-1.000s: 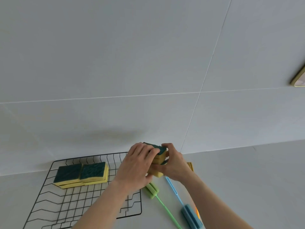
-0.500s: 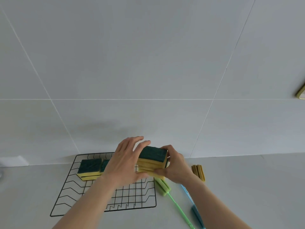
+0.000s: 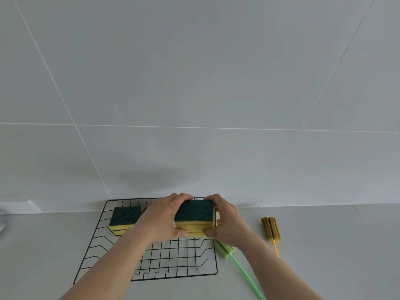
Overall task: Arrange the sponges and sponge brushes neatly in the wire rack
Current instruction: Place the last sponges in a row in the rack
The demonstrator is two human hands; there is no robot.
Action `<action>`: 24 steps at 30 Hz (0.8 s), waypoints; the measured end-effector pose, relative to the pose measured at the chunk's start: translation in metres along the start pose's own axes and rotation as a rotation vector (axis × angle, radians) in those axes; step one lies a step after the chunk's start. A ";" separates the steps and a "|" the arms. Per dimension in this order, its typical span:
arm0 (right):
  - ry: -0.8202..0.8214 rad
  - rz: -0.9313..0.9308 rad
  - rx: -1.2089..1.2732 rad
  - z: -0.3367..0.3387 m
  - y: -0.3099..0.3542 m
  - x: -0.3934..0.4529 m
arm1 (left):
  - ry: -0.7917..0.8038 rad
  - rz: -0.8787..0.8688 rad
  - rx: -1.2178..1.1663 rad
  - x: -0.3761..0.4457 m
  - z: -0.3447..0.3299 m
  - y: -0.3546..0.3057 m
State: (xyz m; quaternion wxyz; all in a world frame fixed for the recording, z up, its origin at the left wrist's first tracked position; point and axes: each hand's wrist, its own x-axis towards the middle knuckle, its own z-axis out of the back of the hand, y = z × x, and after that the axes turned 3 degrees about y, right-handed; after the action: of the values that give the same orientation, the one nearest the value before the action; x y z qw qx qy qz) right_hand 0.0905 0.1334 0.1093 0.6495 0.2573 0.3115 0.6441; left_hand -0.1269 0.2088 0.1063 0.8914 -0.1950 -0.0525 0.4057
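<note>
A black wire rack (image 3: 168,265) lies flat on the grey counter. At its back left sits a stack of yellow sponges with dark green tops (image 3: 125,217). A second stack of the same sponges (image 3: 194,217) is held over the rack's back right part, my left hand (image 3: 162,217) gripping its left side and my right hand (image 3: 227,221) its right side. Whether this stack touches the wires is hidden. A green sponge brush (image 3: 236,260) lies right of the rack, partly under my right wrist. A yellow-brown sponge brush (image 3: 270,229) lies further right.
A white tiled wall (image 3: 194,105) rises directly behind the rack. A white object (image 3: 20,206) sits at the wall's foot on the far left. Bare grey counter (image 3: 335,245) extends to the right of the brushes.
Both hands have carried the sponge stack leftward from beside the rack to over its back right part. The view has shifted; the blue brush is out of sight now.
</note>
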 end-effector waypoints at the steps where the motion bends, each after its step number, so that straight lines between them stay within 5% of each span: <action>1: 0.003 0.000 0.002 -0.004 -0.001 0.004 | 0.003 0.000 0.003 0.002 -0.003 0.005; 24: 0.118 -0.030 -0.164 -0.078 -0.054 0.093 | -0.030 -0.013 0.017 0.054 -0.086 0.102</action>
State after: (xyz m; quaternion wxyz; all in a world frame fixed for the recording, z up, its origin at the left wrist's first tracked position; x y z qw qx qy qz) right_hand 0.0675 0.2187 0.0100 0.6584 0.1602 0.2993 0.6718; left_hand -0.1412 0.2841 -0.0159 0.8947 -0.1811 -0.0638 0.4033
